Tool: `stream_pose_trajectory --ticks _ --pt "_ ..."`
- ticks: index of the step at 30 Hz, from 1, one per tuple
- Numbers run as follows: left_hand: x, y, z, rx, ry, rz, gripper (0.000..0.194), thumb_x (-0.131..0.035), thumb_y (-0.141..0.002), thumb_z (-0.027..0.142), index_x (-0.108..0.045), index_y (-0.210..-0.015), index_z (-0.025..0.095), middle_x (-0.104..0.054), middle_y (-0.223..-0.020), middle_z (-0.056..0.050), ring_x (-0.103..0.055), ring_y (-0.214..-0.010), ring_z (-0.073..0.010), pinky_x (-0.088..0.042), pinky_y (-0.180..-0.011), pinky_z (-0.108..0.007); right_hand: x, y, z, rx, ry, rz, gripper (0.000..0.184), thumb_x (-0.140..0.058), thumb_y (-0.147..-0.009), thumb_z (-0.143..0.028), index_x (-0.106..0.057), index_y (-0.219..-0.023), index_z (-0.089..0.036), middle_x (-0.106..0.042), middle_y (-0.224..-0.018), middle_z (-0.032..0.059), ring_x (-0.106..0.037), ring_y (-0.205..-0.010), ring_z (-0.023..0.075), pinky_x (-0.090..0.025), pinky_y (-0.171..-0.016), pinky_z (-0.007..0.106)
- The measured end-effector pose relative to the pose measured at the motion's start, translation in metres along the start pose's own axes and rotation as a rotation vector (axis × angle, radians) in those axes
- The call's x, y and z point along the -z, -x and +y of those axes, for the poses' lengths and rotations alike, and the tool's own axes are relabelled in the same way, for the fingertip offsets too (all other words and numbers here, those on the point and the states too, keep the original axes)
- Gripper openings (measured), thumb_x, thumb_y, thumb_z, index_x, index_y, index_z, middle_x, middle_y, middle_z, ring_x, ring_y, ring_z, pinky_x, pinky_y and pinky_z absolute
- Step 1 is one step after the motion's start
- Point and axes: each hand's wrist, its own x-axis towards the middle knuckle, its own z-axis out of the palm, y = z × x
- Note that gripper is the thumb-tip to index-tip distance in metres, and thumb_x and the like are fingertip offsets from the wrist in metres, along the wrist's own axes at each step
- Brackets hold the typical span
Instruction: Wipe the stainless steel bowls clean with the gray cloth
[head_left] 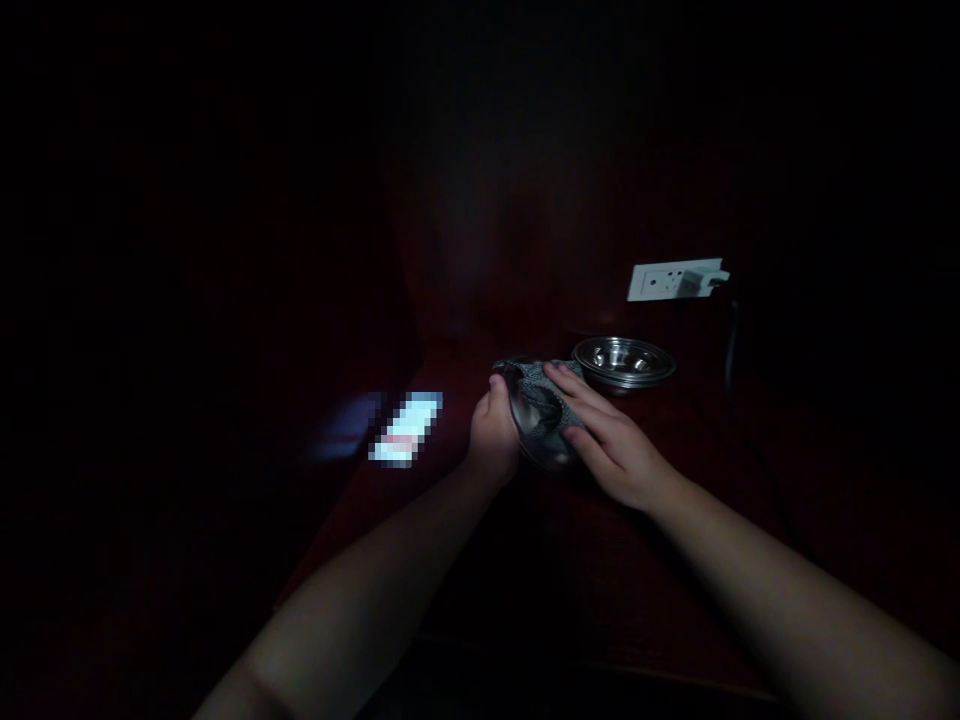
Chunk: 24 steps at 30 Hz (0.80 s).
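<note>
A shiny metal bowl (529,418) is tilted on its side in front of me, low over the dark red table. My left hand (495,435) grips its left rim, thumb up along the edge. A grey cloth (538,378) lies bunched over the bowl's inside and right part. My right hand (619,450) presses on the cloth from the right, with fingers stretched across it and holding it against the bowl. Part of the bowl is hidden by the cloth and fingers.
A stack of metal bowls (624,362) stands just behind my right hand. On the wall, a white socket panel (652,282) holds a plug with a hanging cable (731,345). A lit, pixelated phone-like screen (405,430) lies at left. The surroundings are very dark.
</note>
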Motion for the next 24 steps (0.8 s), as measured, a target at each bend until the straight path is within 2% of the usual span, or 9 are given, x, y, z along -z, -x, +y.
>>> stream_pose_trajectory --ticks 6,11,18,24 --pt "0.004 0.006 -0.002 -0.028 -0.114 -0.15 0.046 -0.044 -0.081 0.053 -0.068 -0.086 0.014 -0.07 -0.088 -0.009 -0.064 -0.083 -0.0196 -0.046 -0.078 -0.03 0.002 0.0 0.003 -0.053 0.051 0.059 0.048 -0.038 -0.09 -0.03 -0.036 -0.137 -0.026 -0.03 -0.146 0.0025 -0.02 -0.136 0.0244 -0.02 -0.11 0.05" --pt "0.006 0.008 -0.003 -0.043 -0.163 -0.188 0.048 -0.042 -0.08 0.055 -0.067 -0.083 0.014 -0.07 -0.084 -0.009 -0.063 -0.08 -0.0193 -0.046 -0.074 -0.029 0.003 -0.001 0.008 -0.067 0.065 0.109 0.048 -0.039 -0.089 -0.033 -0.036 -0.137 -0.025 -0.033 -0.144 0.0037 -0.023 -0.135 0.0256 -0.02 -0.109 0.051" --pt "0.006 0.009 0.001 -0.055 -0.238 -0.237 0.049 -0.038 -0.082 0.055 -0.065 -0.077 0.014 -0.068 -0.079 -0.006 -0.061 -0.073 -0.0159 -0.045 -0.071 -0.027 0.004 -0.001 0.022 -0.13 0.044 0.225 0.045 -0.044 -0.087 -0.035 -0.044 -0.13 -0.024 -0.046 -0.135 0.0072 -0.039 -0.125 0.0252 -0.028 -0.106 0.046" --pt "0.011 0.003 -0.002 -0.08 -0.28 -0.277 0.048 -0.039 -0.082 0.055 -0.061 -0.076 0.013 -0.065 -0.076 -0.006 -0.058 -0.07 -0.0146 -0.044 -0.067 -0.026 0.001 0.003 0.04 -0.32 -0.046 0.269 0.041 -0.044 -0.087 -0.037 -0.046 -0.125 -0.022 -0.057 -0.119 0.0075 -0.051 -0.109 0.0243 -0.037 -0.097 0.045"
